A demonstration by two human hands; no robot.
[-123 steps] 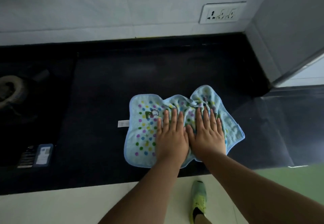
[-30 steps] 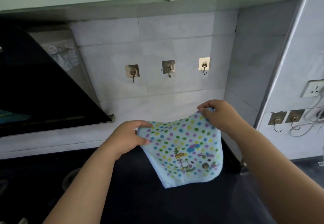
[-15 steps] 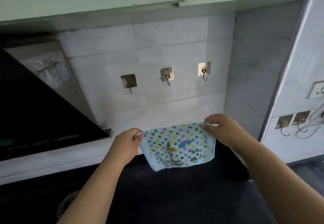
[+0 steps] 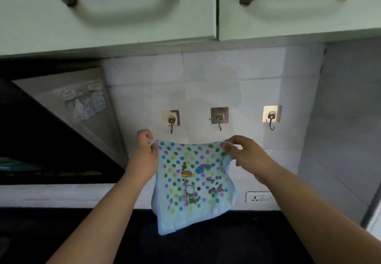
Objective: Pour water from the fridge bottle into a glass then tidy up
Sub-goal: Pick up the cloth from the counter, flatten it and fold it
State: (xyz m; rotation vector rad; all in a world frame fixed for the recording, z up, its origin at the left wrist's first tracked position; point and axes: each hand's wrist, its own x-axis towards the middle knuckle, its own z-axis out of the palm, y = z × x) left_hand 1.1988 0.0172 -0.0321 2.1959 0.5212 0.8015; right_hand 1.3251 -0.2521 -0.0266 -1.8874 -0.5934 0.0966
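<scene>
cloth (image 4: 192, 181) raised toward hooks (image 4: 219, 118); tiled wall (image 4: 237, 73) | black counter (image 4: 206, 247)

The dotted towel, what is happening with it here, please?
A person holds the dotted towel up by its top corners, the left hand pinching one corner and the right hand the other. It hangs just below three wall hooks, none of which carries anything. The towel is not yet hung; it probably goes on a hook next.
</scene>
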